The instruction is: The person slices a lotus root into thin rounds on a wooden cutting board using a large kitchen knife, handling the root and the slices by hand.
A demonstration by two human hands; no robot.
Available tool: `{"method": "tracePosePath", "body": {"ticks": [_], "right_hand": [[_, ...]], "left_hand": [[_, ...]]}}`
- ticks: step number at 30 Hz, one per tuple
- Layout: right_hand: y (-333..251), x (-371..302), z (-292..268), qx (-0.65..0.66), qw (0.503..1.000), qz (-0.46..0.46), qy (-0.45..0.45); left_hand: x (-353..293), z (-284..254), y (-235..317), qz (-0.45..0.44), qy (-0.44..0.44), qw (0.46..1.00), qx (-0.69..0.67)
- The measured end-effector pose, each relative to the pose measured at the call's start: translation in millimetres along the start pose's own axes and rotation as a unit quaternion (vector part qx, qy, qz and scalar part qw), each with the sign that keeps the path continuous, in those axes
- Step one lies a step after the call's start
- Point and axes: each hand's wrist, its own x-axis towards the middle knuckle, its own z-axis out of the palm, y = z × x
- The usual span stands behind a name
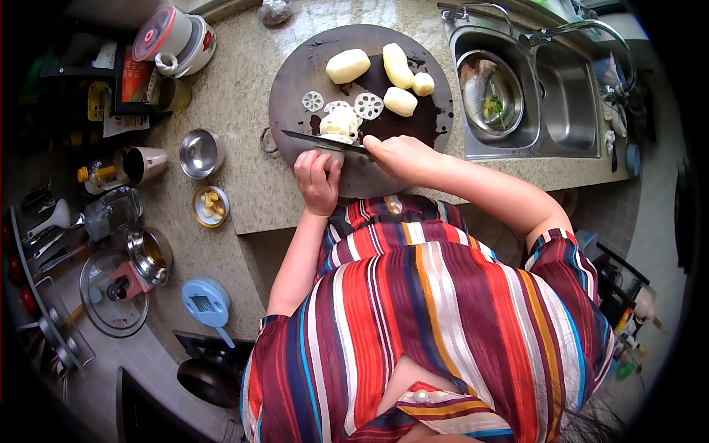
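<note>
Right hand (402,159): clamped on dark-bladed knife (325,140) — tip at 9 o'clock
Left hand (317,181): gripping pale cylindrical lotus root (334,156) — round dark board (292,81), 7 o'clock
Slices (368,105): white holed rounds, 12 o'clock of knife
Peeled pieces (348,66): four pale, rounded, board's 11 to 3 o'clock

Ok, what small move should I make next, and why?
Probably ease the knife down for another slice: your right hand grips it right by the lotus root piece that your left hand holds, and cut slices lie just beyond.
</note>
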Motion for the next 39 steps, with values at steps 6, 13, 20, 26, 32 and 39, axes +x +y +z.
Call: {"method": "tracePosePath", "body": {"ticks": [6,13,20,26,32,39], "right_hand": [[-21.8,-18.5,-38.7,-0.002,1.0,0.003,-0.029],[-29.2,-27.3,-54.0,-0.003,0.998,0.009,-0.07],[-34.8,-23.3,-60.8,-0.004,0.995,0.016,-0.1],[-29.8,-16.4,-53.7,0.021,0.994,0.026,-0.102],[-23.2,-7.2,-41.0,0.013,0.992,0.032,-0.119],[-9.9,12.7,4.1,-0.007,0.996,0.038,-0.081]], "left_hand": [[-6.9,1.9,-0.7,-0.022,0.004,1.0,-0.012],[-3.1,1.1,-0.5,-0.022,0.0,0.999,-0.026],[-2.5,1.3,-0.2,-0.02,0.005,1.0,-0.021],[-3.6,4.2,-2.2,-0.022,0.011,0.999,-0.031],[-7.8,4.3,-2.8,-0.027,0.0,0.999,-0.027],[-2.8,2.1,-2.4,-0.012,0.01,1.0,-0.012]]}}
